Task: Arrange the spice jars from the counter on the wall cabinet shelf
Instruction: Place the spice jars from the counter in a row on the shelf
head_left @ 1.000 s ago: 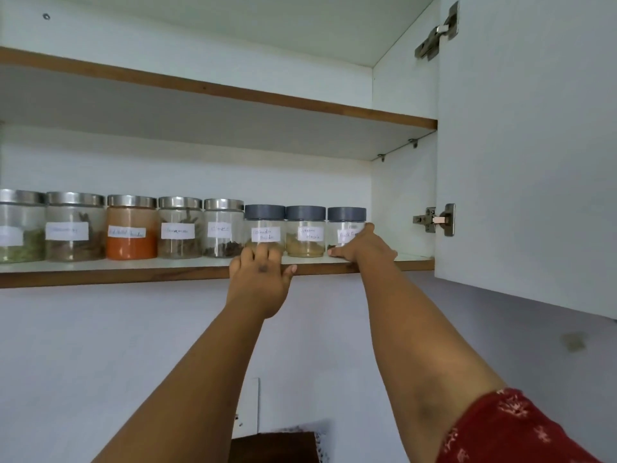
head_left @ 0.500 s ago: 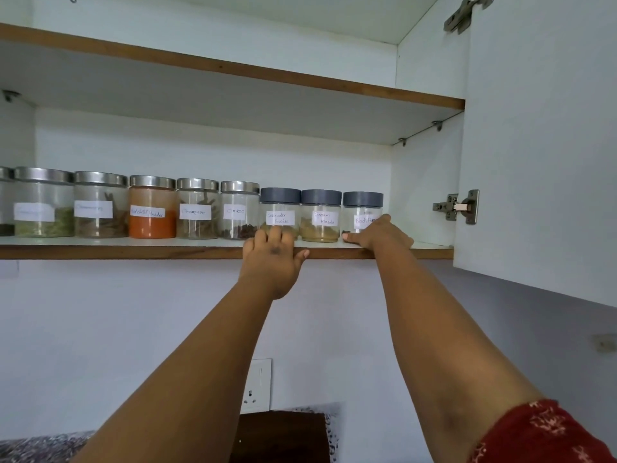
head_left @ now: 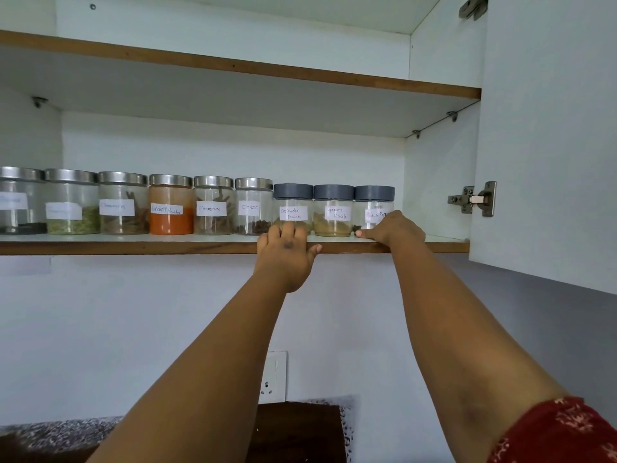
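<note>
- Head view: nine spice jars stand in one row on the shelf [head_left: 100, 238], near its front edge, sides touching or nearly so.
- My left hand [head_left: 287, 253] has its fingers over the shelf edge at the foot of the coriander jar [head_left: 293, 208], thumb out. I can't tell if it grips the jar.
- My right hand [head_left: 390, 228] lies against the base of the black pepper jar [head_left: 374, 207], thumb flat on the shelf. The far fingers are hidden, so the grip is unclear.
- Handling, my guess: clear glass, smooth, breakable, mostly lightly filled. Best held round the body below the lid, and slid rather than lifted.
</note>
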